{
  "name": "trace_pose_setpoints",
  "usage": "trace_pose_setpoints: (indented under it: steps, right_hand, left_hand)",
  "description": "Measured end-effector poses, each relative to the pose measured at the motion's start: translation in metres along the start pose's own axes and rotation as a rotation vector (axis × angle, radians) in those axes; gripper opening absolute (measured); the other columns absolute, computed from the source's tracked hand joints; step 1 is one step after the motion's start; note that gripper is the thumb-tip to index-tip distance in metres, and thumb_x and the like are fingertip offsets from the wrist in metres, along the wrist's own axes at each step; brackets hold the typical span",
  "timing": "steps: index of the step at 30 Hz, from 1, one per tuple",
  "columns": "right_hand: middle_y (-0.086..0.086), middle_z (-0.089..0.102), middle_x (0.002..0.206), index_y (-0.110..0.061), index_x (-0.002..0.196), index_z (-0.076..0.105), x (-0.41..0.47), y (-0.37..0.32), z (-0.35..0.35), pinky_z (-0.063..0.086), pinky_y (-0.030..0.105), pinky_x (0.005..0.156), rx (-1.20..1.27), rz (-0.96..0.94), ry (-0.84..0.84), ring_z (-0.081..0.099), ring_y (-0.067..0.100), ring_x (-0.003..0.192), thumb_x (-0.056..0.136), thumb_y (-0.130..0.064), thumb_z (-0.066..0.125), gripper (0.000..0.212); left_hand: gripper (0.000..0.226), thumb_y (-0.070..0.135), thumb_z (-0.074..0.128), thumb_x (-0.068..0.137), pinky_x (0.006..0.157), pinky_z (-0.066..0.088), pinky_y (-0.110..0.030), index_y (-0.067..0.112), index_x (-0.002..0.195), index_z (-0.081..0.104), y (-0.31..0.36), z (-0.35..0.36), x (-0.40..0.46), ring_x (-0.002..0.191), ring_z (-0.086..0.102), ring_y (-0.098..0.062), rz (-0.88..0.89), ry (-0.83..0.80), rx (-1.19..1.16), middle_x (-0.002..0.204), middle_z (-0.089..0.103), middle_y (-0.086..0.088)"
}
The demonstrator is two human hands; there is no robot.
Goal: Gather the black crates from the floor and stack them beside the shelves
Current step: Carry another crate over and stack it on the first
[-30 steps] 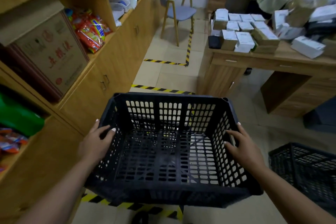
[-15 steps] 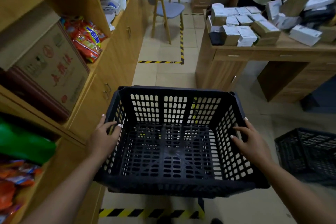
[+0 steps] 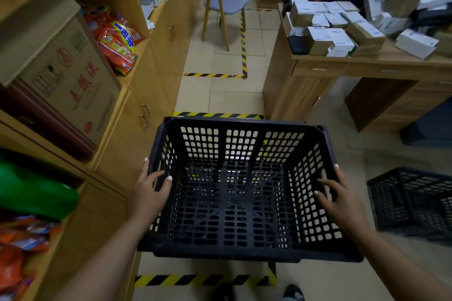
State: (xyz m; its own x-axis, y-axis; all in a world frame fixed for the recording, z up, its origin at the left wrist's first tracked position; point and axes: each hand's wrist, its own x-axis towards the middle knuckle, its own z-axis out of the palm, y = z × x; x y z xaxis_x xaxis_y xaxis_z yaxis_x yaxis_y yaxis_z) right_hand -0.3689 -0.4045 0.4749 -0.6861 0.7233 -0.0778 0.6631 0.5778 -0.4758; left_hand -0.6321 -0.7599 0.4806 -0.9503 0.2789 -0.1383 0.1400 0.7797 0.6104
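Gripping the empty black perforated plastic crate (image 3: 241, 188) by its side walls, left hand (image 3: 150, 193) and right hand (image 3: 342, 199) clamped opposite for balance; carrying it above the tiled floor's (image 3: 234, 90) striped tape, beside the wooden shelves (image 3: 137, 95); leaving a second black crate (image 3: 413, 200) grounded rightward.

Pretty dim indoor light, warm and flat, no hard shadows or glare anywhere. Wide-angle lens bends the shelves (image 3: 102, 95) and desk (image 3: 342, 73) hard toward the edges. Far corners go soft, and the boxes (image 3: 337, 29) up top right look motion-smeared.
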Motion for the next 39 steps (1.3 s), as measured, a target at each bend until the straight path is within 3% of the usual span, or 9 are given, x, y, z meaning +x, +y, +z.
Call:
trace_pose_setpoints:
  steps: [8, 13, 21, 25, 29, 32, 35, 37, 39]
  right_hand:
    - [-0.010, 0.019, 0.159, -0.023, 0.113, 0.065, -0.010, -0.008, 0.007, 0.046, 0.031, 0.073, 0.003, -0.004, 0.014, 0.051, 0.019, 0.124, 0.085, -0.028, 0.069, 0.029]
    - [-0.009, 0.017, 0.159, -0.023, 0.112, 0.066, -0.014, -0.011, 0.010, 0.049, 0.033, 0.072, -0.058, -0.012, 0.011, 0.057, 0.021, 0.115, 0.083, -0.031, 0.071, 0.030]
    - [-0.007, 0.015, 0.160, -0.023, 0.119, 0.064, -0.012, -0.011, 0.009, 0.050, 0.036, 0.077, -0.100, -0.027, 0.007, 0.055, 0.024, 0.117, 0.082, -0.034, 0.071, 0.038]
    - [-0.007, 0.005, 0.161, -0.027, 0.134, 0.052, -0.015, -0.012, 0.007, 0.052, 0.036, 0.074, -0.120, -0.041, -0.035, 0.055, 0.026, 0.117, 0.085, -0.036, 0.067, 0.052]
    - [-0.009, -0.007, 0.161, -0.035, 0.146, 0.030, -0.028, 0.003, 0.008, 0.053, 0.037, 0.072, -0.068, -0.026, -0.072, 0.053, 0.030, 0.122, 0.086, -0.034, 0.065, 0.069]
    - [-0.004, -0.005, 0.162, -0.031, 0.148, 0.029, -0.044, 0.011, 0.009, 0.054, 0.039, 0.074, -0.036, -0.040, -0.090, 0.048, 0.031, 0.127, 0.086, -0.029, 0.066, 0.072]
    - [-0.003, -0.007, 0.162, -0.030, 0.148, 0.028, -0.044, 0.007, 0.005, 0.052, 0.035, 0.065, -0.028, -0.031, -0.118, 0.064, 0.028, 0.096, 0.086, -0.032, 0.067, 0.073]
    - [-0.005, -0.009, 0.161, -0.032, 0.148, 0.028, -0.041, 0.005, 0.005, 0.052, 0.035, 0.061, -0.039, -0.019, -0.137, 0.064, 0.022, 0.074, 0.085, -0.033, 0.067, 0.074]
    - [-0.005, -0.009, 0.161, -0.033, 0.147, 0.028, -0.040, 0.008, 0.007, 0.052, 0.034, 0.059, -0.050, -0.028, -0.142, 0.063, 0.020, 0.070, 0.085, -0.032, 0.068, 0.074]
  left_hand:
    - [0.037, 0.043, 0.057, 0.091, 0.074, 0.045, -0.031, 0.021, 0.121, 0.063, -0.016, -0.004, 0.000, 0.125, 0.050, -0.024, 0.023, 0.022, 0.031, 0.158, 0.020, 0.012]
    - [0.039, 0.045, 0.057, 0.090, 0.065, 0.050, -0.031, 0.024, 0.123, 0.061, -0.024, -0.002, -0.002, 0.116, 0.056, -0.024, 0.028, 0.000, 0.094, 0.160, 0.010, 0.016]
    - [0.062, 0.063, 0.046, 0.083, 0.070, 0.048, -0.032, 0.030, 0.136, 0.047, -0.026, 0.000, -0.001, 0.110, 0.058, -0.028, 0.067, -0.048, 0.268, 0.161, -0.004, 0.014]
    - [0.071, 0.058, 0.047, 0.088, 0.087, 0.048, -0.039, 0.031, 0.149, 0.024, -0.023, -0.003, -0.006, 0.131, 0.036, -0.032, 0.062, -0.122, 0.423, 0.159, -0.021, 0.007]
    - [0.079, 0.053, 0.046, 0.090, 0.082, 0.050, -0.037, 0.026, 0.153, 0.007, -0.029, -0.004, -0.028, 0.133, 0.033, -0.033, 0.064, -0.104, 0.555, 0.160, -0.018, -0.005]
    - [0.081, 0.048, 0.051, 0.090, 0.081, 0.050, -0.036, 0.025, 0.154, 0.007, -0.038, -0.001, -0.052, 0.131, 0.030, -0.033, 0.015, -0.104, 0.469, 0.159, -0.021, 0.003]
    - [0.083, 0.046, 0.055, 0.089, 0.086, 0.049, -0.040, 0.027, 0.154, 0.006, -0.041, 0.001, -0.061, 0.131, 0.026, -0.034, -0.006, -0.101, 0.409, 0.158, -0.022, 0.008]
    - [0.085, 0.047, 0.056, 0.089, 0.089, 0.046, -0.039, 0.027, 0.154, 0.004, -0.038, 0.001, -0.061, 0.130, 0.027, -0.034, -0.027, -0.102, 0.434, 0.158, -0.023, 0.007]
    - [0.087, 0.046, 0.057, 0.088, 0.088, 0.044, -0.038, 0.028, 0.153, 0.002, -0.036, 0.002, -0.062, 0.130, 0.027, -0.035, -0.050, -0.101, 0.458, 0.158, -0.023, 0.006]
